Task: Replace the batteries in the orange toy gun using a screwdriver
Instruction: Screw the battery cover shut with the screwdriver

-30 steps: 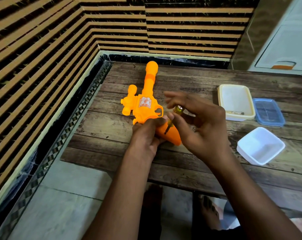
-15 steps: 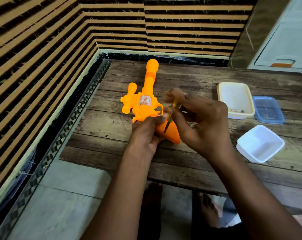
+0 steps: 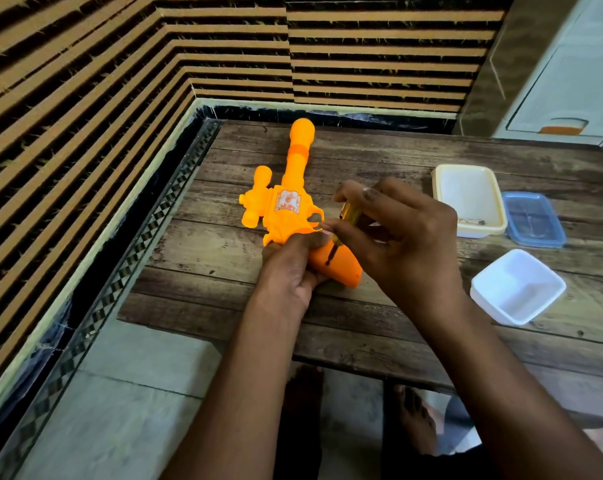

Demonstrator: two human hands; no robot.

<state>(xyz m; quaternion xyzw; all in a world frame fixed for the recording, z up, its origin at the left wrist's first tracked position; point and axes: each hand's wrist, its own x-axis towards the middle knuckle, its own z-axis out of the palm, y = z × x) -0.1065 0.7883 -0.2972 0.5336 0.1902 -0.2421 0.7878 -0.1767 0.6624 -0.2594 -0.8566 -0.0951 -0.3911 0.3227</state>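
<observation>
On the wooden surface (image 3: 224,271) our orange toy gun (image 3: 289,209) lies barrel away from us. Our left hand (image 3: 289,268) clamps its grip; our right hand (image 3: 397,233) pinches the screwdriver (image 3: 341,230), tip on the grip, probably on the battery-cover screw. Next we turn it squarely, pressing down.

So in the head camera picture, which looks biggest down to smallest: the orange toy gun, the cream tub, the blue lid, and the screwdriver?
1. orange toy gun, clearly the longest.
2. cream tub.
3. blue lid, somewhat smaller than the tub beside it.
4. screwdriver, smallest, though the right hand hides part of it.
</observation>
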